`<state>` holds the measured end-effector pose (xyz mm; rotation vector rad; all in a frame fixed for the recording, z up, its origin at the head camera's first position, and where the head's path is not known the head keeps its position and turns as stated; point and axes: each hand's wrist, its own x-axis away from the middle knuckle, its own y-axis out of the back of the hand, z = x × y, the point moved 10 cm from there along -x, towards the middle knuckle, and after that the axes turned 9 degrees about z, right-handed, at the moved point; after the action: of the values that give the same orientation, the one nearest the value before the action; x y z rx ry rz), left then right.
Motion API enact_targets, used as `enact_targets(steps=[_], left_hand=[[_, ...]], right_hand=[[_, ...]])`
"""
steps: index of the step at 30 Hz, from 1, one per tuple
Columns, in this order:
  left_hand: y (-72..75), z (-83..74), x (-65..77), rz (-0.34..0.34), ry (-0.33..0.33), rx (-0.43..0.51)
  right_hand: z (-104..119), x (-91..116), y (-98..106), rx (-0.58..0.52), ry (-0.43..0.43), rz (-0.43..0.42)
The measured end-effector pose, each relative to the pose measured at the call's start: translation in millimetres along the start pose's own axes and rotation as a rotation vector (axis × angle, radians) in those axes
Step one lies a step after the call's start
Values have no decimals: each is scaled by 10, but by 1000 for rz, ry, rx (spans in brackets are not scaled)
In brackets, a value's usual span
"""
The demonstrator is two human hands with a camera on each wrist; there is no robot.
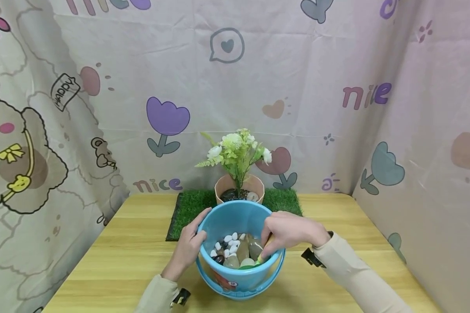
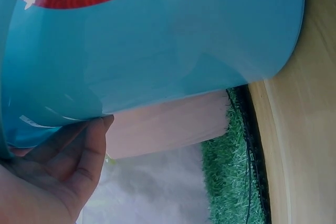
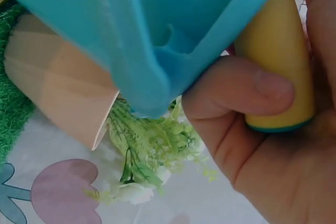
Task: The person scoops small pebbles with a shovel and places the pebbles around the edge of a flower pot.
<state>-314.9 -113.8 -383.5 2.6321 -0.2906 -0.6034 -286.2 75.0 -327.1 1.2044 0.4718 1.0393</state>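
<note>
While the left hand [image 1: 187, 244] held a round blue plastic bucket [image 1: 235, 217] by its rim, the right hand [image 1: 289, 231] gripped a yellow-handled green tool [image 3: 277, 51] in it.
The bucket sat on the pale wooden worktop [image 1: 113, 261] with smooth white and grey stones [image 1: 233, 248] inside; a hard push from the tool could tip it, or a fast lift could spill stones.

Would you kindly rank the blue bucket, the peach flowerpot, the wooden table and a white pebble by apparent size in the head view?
Largest to smallest:
1. Wooden table
2. Blue bucket
3. Peach flowerpot, partly hidden
4. White pebble
</note>
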Motion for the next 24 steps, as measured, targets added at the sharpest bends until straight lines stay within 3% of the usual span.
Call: enact_targets(steps=[7, 14, 24], left_hand=[[12, -27, -24, -5, -9, -7], [3, -12, -22, -3, -8, -3], [-6, -5, -18, 2, -13, 7]], right_hand=[[-73, 35, 76, 18, -41, -111], [-105, 51, 109, 177, -77, -227], [-90, 109, 158, 322, -130, -357]])
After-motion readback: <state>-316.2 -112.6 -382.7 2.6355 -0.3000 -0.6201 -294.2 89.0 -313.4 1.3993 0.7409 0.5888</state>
